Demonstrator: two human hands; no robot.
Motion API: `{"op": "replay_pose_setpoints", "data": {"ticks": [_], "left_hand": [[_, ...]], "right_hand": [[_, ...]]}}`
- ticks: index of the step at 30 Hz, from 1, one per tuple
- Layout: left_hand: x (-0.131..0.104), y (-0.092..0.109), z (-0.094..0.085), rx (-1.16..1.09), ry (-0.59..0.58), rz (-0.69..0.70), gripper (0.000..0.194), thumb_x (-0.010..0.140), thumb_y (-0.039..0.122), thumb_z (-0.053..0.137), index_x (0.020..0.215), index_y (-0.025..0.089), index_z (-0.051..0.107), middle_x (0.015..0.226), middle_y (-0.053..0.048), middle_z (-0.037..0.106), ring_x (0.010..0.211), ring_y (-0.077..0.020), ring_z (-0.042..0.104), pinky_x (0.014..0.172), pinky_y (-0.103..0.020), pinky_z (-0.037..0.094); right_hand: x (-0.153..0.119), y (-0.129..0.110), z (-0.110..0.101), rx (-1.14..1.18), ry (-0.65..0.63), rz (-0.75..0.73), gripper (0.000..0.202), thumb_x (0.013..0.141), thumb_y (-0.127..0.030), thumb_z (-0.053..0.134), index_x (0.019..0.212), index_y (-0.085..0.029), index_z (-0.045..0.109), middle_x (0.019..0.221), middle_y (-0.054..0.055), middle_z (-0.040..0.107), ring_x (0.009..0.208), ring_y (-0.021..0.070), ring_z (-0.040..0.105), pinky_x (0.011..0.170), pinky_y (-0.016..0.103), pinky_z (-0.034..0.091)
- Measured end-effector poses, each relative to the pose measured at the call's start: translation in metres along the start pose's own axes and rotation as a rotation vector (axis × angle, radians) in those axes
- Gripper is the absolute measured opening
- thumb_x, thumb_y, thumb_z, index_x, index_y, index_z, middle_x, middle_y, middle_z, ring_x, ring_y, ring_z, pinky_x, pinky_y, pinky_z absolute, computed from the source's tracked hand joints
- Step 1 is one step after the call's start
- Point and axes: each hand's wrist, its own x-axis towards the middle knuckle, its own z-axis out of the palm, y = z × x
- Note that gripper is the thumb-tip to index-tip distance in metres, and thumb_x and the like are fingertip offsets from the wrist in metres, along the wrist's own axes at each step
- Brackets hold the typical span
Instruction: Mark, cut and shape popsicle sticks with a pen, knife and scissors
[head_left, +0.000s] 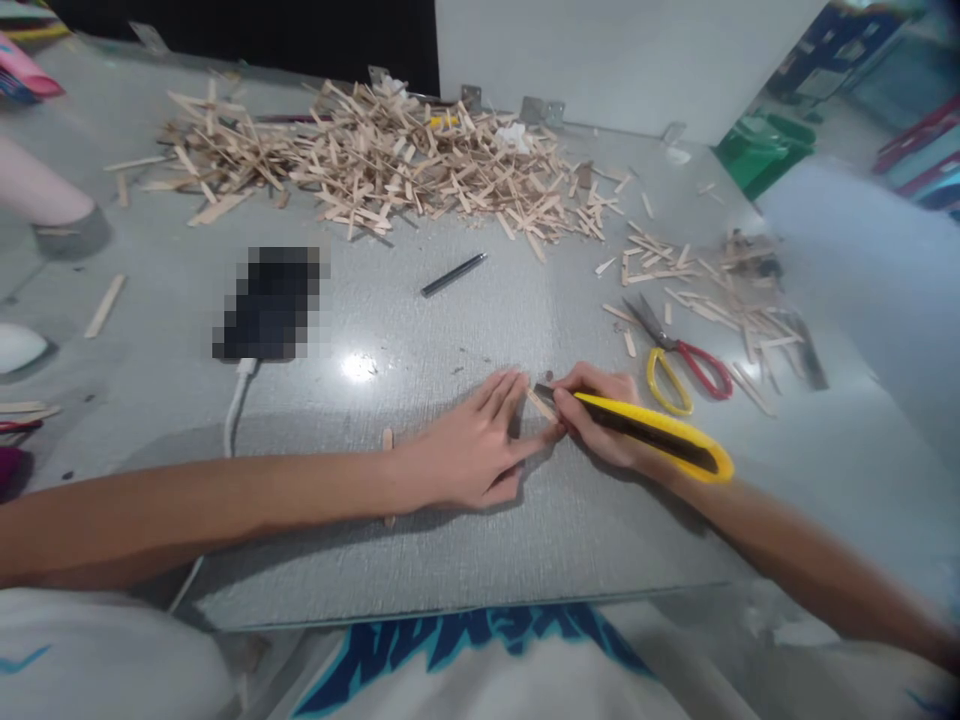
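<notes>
My right hand [600,415] is closed around a yellow-and-black utility knife [652,430], whose blade tip points left and touches or hovers just over a small wooden craft stick [541,405]. My left hand [480,445] lies on the table with fingers stretched out. Its fingertips press at the ends of that small stick, holding it down on the surface. Another craft stick [388,440] lies under my left wrist, partly hidden. Scissors [667,355] with one yellow and one red handle rest open just beyond my right hand.
A large heap of craft sticks [420,165] spreads along the back of the grey table [465,560]. More cut pieces [720,290] lie at the right. A dark pen [454,275] and a blurred-out dark device [270,300] with a white cable [234,410] lie mid-table.
</notes>
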Motion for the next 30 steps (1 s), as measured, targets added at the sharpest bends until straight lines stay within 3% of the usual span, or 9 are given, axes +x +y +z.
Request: {"op": "replay_pose_setpoints", "data": {"ticks": [13, 25, 30], "left_hand": [[0.0, 0.0003, -0.0014, 0.043, -0.007, 0.015, 0.077, 0.102, 0.043, 0.068, 0.169, 0.015, 0.045, 0.174, -0.033, 0.041, 0.163, -0.0551, 0.039, 0.132, -0.072, 0.031], [0.0002, 0.0002, -0.001, 0.058, 0.011, 0.021, 0.08, 0.101, 0.043, 0.069, 0.171, 0.013, 0.043, 0.172, -0.036, 0.041, 0.161, -0.057, 0.04, 0.131, -0.072, 0.034], [-0.0011, 0.0012, -0.0002, 0.037, -0.001, -0.007, 0.085, 0.101, 0.045, 0.071, 0.174, 0.016, 0.037, 0.177, -0.034, 0.033, 0.164, -0.0548, 0.036, 0.132, -0.072, 0.031]], "right_hand": [[0.0, 0.0022, 0.0025, 0.037, -0.011, 0.003, 0.028, 0.11, -0.037, 0.063, 0.086, -0.023, 0.061, 0.065, -0.004, 0.066, 0.056, 0.012, 0.057, 0.062, 0.028, 0.045], [0.0021, -0.0012, 0.0014, -0.013, -0.013, -0.034, 0.03, 0.11, -0.035, 0.062, 0.082, -0.023, 0.063, 0.065, -0.003, 0.063, 0.056, 0.012, 0.057, 0.061, 0.027, 0.044], [0.0005, -0.002, 0.0023, -0.063, -0.003, -0.084, 0.031, 0.108, -0.034, 0.061, 0.08, -0.023, 0.062, 0.066, -0.003, 0.063, 0.055, 0.0113, 0.056, 0.058, 0.027, 0.042]]}}
